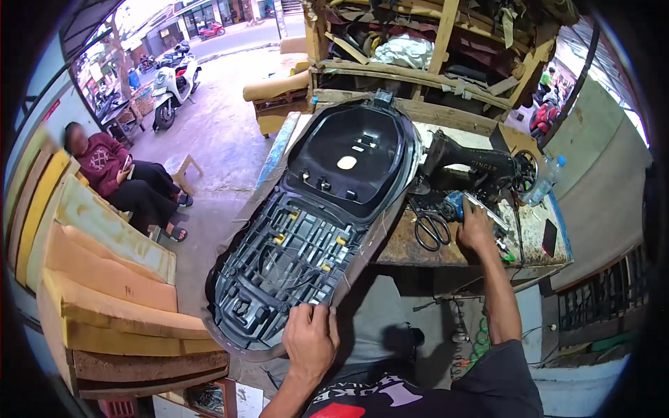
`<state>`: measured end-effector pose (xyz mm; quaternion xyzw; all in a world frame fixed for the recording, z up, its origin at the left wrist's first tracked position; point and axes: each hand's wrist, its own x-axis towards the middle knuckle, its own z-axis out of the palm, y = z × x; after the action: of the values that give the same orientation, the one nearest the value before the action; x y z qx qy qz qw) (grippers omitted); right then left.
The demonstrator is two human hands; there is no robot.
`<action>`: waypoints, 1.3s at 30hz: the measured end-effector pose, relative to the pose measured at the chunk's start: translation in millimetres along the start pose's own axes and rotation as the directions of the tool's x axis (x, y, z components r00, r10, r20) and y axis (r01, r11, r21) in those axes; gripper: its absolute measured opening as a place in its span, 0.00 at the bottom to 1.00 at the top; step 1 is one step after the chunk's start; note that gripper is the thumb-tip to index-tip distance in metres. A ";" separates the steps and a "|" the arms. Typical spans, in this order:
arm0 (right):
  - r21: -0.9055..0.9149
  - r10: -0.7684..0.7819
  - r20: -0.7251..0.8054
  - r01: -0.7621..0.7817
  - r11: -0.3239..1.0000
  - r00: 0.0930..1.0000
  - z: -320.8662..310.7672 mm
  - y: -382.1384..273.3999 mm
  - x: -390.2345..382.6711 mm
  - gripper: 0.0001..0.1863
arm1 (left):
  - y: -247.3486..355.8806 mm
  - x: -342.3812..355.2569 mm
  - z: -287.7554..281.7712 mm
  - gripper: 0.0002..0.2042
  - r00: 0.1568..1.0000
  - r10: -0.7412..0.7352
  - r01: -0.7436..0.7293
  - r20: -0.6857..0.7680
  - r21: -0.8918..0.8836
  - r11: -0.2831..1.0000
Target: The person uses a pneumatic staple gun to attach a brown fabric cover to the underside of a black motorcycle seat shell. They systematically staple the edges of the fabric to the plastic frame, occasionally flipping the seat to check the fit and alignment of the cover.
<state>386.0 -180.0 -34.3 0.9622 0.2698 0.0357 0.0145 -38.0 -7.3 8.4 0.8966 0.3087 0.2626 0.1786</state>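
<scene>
An upturned motorcycle seat (313,237) lies slantwise across the bench, its black ribbed plastic base facing up and its cover wrapped around the rim. My left hand (311,341) is closed on the seat's near right edge, fingers curled over the cover. Over the bench, beside the sewing machine, my right hand (477,226) is closed around a blue and silver staple gun (454,203), partly hidden by the fingers. Black-handled scissors (432,230) lie just left of that hand.
A black sewing machine (481,164), a plastic bottle (554,177) and a phone (550,238) occupy the bench's right side. Foam seats (118,279) are stacked at left, near a seated person (118,167). A green coiled hose (481,339) hangs below the bench. Cluttered wooden shelves (418,70) stand behind.
</scene>
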 end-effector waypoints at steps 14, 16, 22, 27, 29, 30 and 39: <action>0.426 -0.160 -0.459 0.375 0.823 0.874 3.7 -79.9 -32.2 0.20 | 26.3 91.7 53.8 0.22 0.936 0.231 -0.235 0.265 -0.017 0.972; 0.477 -0.145 -0.397 0.339 0.811 0.906 -9.0 -117.6 -22.8 0.23 | 22.2 89.6 57.9 0.24 0.935 0.222 -0.230 0.277 -0.002 0.973; 0.351 -0.146 -0.210 0.214 0.912 0.967 17.5 -114.7 24.6 0.16 | 20.9 87.7 62.1 0.25 0.944 0.254 -0.259 0.212 -0.007 0.966; 0.425 -0.187 -0.223 0.268 0.865 0.957 -36.1 -118.4 -30.0 0.13 | 11.1 83.7 63.7 0.25 0.953 0.178 -0.178 0.245 -0.023 0.984; 0.474 -0.293 -0.150 0.329 0.817 0.944 -69.4 -124.7 -61.1 0.13 | 10.1 80.0 63.2 0.24 0.952 0.177 -0.177 0.250 -0.019 0.984; 0.469 -0.349 -0.078 0.343 0.814 0.934 -80.9 -134.6 -72.4 0.14 | 11.4 80.3 61.6 0.24 0.952 0.166 -0.164 0.258 -0.030 0.986; 0.271 -0.414 0.239 0.350 0.897 0.878 -87.5 -163.1 -74.4 0.18 | 13.4 79.9 70.1 0.23 0.950 0.186 -0.186 0.252 -0.022 0.982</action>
<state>231.4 -78.7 40.7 0.8797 0.4525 -0.1393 -0.0455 62.6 23.4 -12.3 0.9480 0.1977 0.1613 0.1901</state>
